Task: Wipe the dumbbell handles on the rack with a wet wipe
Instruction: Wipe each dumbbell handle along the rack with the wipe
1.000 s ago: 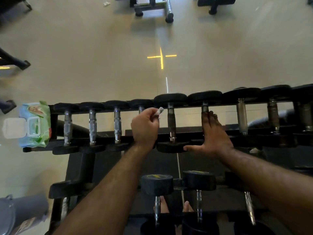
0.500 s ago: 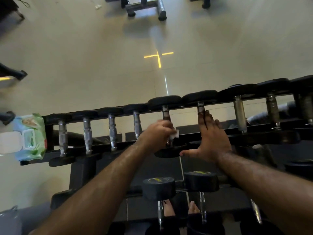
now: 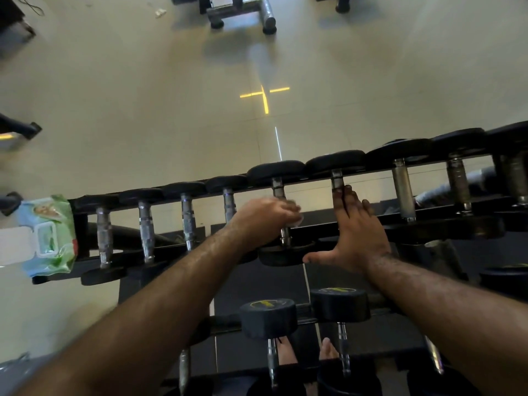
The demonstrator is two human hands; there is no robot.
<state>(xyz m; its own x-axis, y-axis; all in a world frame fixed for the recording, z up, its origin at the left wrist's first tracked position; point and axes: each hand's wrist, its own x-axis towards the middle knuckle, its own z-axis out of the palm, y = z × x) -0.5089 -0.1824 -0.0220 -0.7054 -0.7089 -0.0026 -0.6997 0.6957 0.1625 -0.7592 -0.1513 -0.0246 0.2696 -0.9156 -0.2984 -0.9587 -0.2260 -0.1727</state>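
**Q:** What lies at the far left of the upper tier?

**A:** A green pack of wipes (image 3: 47,235), resting on the left end of the rack (image 3: 445,224). To its right stand four small dumbbells with bare metal handles, the nearest being the first handle (image 3: 103,238).

**Q:** Where is the wet wipe?

**A:** The wet wipe (image 3: 297,217) shows as a white edge under the left hand (image 3: 265,218), whose fingers curl round the fifth handle (image 3: 278,188), gripping wipe and metal together at mid-length.

**Q:** And the other hand?

**A:** The right hand (image 3: 357,238) lies flat on the sixth dumbbell, fingers straight along its handle (image 3: 337,180), thumb spread wide towards the fifth dumbbell's near head. Larger dumbbells continue rightwards; the lower tier carries two hexagonal dumbbells (image 3: 268,317).
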